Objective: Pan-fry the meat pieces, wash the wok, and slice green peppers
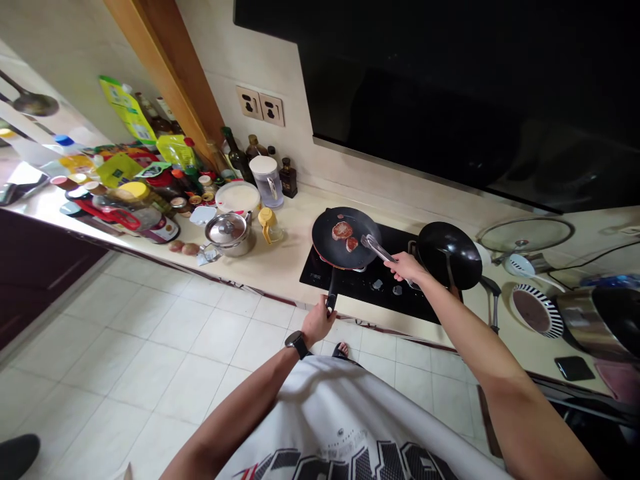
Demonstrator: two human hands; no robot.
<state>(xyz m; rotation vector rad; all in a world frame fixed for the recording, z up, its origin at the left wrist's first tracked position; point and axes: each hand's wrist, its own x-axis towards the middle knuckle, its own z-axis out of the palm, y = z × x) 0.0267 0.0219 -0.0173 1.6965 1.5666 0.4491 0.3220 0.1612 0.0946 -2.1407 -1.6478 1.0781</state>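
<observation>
A black frying pan [325, 230] sits on the black hob [373, 283] with two browned pieces of meat [342, 231] in it. My left hand [317, 322], a watch on its wrist, is closed round the pan's handle at the counter's front edge. My right hand [406, 266] grips metal tongs [379, 250]. The tongs' tips reach over the pan's right rim, close to the smaller piece of meat.
A black wok [449, 252] stands on the hob's right side. Left of the hob are a lidded steel pot [229, 233], a yellow-lidded jar [269, 225], a white jug [267, 180] and many bottles. A striped bowl [534, 310], a glass lid [525, 234] and a phone [574, 367] lie right.
</observation>
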